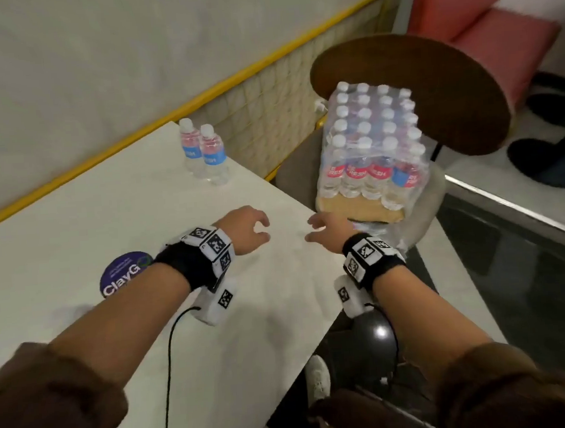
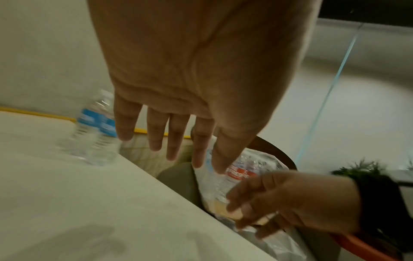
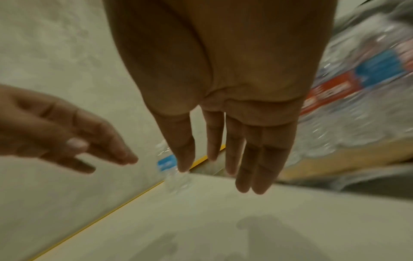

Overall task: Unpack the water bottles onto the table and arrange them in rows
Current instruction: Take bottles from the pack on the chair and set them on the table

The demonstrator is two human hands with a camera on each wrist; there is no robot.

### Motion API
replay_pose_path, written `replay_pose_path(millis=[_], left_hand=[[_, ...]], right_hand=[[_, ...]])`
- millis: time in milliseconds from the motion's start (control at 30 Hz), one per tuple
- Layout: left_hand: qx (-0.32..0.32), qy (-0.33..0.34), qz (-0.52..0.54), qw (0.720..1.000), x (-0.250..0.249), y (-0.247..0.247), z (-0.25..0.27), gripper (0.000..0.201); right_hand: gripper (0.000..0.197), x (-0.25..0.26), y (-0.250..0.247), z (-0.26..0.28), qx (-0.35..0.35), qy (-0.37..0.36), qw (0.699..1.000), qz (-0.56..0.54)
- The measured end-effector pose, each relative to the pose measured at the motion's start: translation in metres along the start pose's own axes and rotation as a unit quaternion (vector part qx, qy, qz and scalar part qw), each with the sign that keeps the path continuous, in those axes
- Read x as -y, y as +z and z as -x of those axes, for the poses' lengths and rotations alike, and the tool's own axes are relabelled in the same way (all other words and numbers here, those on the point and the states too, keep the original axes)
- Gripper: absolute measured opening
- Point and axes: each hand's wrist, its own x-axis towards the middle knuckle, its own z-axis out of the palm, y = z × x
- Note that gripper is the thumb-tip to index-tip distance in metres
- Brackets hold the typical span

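A: Where are the bottles?

B: 2 bottles stand touching at upper centre on the table; the pack sits right of centre on a chair.

A: And the hands?

B: The left hand and right hand hover empty, fingers loose, near the pack.

A: Handling?

B: Likely thin, slick, squashy plastic, fairly light. Gripping 1 at mid-body or neck looks best.

Two small clear water bottles with white caps and pink-and-blue labels are stood upright, touching, at the far corner of the white table; a shrink-wrapped pack of bottles is set upright on a cardboard tray, just beside the table's right edge.
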Motion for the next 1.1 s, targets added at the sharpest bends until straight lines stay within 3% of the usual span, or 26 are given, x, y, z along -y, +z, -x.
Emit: replay_pose_path(millis=[67,133,233,433,533,633,767,833,867,967,1100], left_hand=[[0.005,0.025,0.005,1.0,-0.032,0.006,-0.031,0.042],[-0.005,0.052,0.012,0.999,-0.063,0.008,-0.058,0.049],[-0.024,0.055,0.016,0.998,-0.1,0.009,-0.09,0.062],[-0.029,0.057,0.035,0.997,-0.128,0.018,-0.127,0.071],[-0.039,0.034,0.051,0.997,-0.129,0.021,-0.136,0.074],[-0.051,0.02,0.084,0.995,-0.134,0.02,-0.143,0.076],[-0.02,0.026,0.11,0.993,-0.148,0.025,-0.151,0.078],[-0.022,0.029,0.107,0.994,-0.151,0.029,-0.157,0.068],[-0.026,0.027,0.12,0.992,-0.15,0.031,-0.159,0.063],[-0.039,0.018,0.139,0.989,-0.146,0.028,-0.159,0.063],[-0.043,0.021,0.145,0.988,-0.146,0.026,-0.152,0.063]], right_hand=[[0.055,-0.02,-0.035,-0.013,-0.07,0.037,0.997,0.008],[0.059,-0.034,-0.065,-0.029,-0.131,0.046,0.989,-0.052],[0.063,-0.047,-0.096,-0.06,-0.177,0.047,0.976,-0.116],[0.063,-0.063,-0.106,-0.105,-0.138,0.052,0.963,-0.225],[0.047,-0.062,-0.108,-0.1,-0.145,0.045,0.976,-0.159],[0.039,-0.065,-0.102,-0.086,-0.145,-0.016,0.988,-0.05],[0.042,-0.075,-0.093,-0.066,-0.113,-0.121,0.98,-0.111],[0.037,-0.087,-0.096,-0.064,-0.063,-0.086,0.977,-0.184],[0.036,-0.092,-0.101,-0.063,-0.07,-0.063,0.976,-0.196],[0.034,-0.106,-0.119,-0.067,-0.19,-0.026,0.964,-0.183],[0.034,-0.1,-0.128,-0.082,-0.168,-0.013,0.968,-0.186]])
